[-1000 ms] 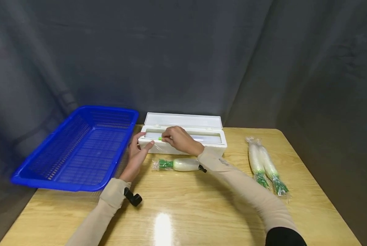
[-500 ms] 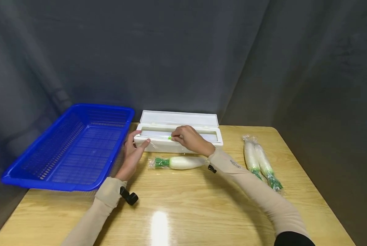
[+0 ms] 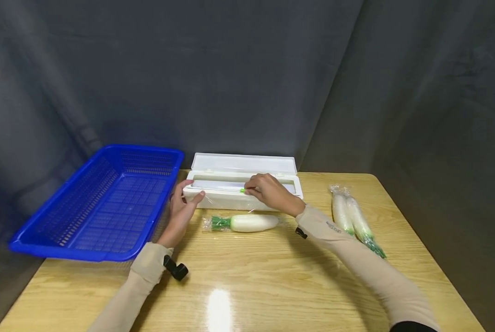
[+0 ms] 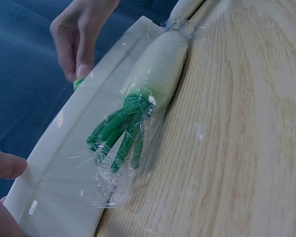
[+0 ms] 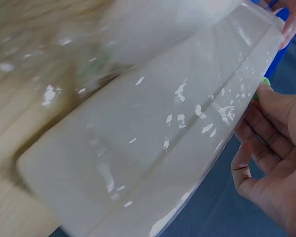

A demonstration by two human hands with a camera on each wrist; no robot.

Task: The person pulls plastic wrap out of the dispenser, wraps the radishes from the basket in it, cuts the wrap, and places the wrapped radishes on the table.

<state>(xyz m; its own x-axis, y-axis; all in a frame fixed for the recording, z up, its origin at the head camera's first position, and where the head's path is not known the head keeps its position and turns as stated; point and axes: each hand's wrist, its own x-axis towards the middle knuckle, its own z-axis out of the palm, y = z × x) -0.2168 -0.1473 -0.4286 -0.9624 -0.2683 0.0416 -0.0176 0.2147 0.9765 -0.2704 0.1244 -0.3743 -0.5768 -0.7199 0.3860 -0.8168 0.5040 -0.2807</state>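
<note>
A white cling film dispenser [image 3: 224,201] lies across the table with its lid raised at the back. My left hand [image 3: 181,216] holds its left end, thumb on the front edge and fingers over the rim. With thumb and fingertips, my right hand [image 3: 274,193] pinches the small green slide cutter [image 3: 242,190] on the dispenser's front edge, right of the middle. Clear film hangs down the dispenser's front, seen in both wrist views. Just in front lies a white radish [image 3: 253,223] with cut green stems [image 4: 121,131], film around it; neither hand touches it.
At the left stands a blue plastic basket [image 3: 96,255] with mesh sides, close to the left forearm. Two wrapped radishes [image 3: 357,216] lie side by side at the right, partly behind the right sleeve [image 3: 347,251]. A dark curtain [image 3: 239,83] hangs behind the table.
My right hand has slid to the right along the dispenser's front edge, with the green cutter in its fingers. The left hand stays on the left end. The head view has shifted slightly.
</note>
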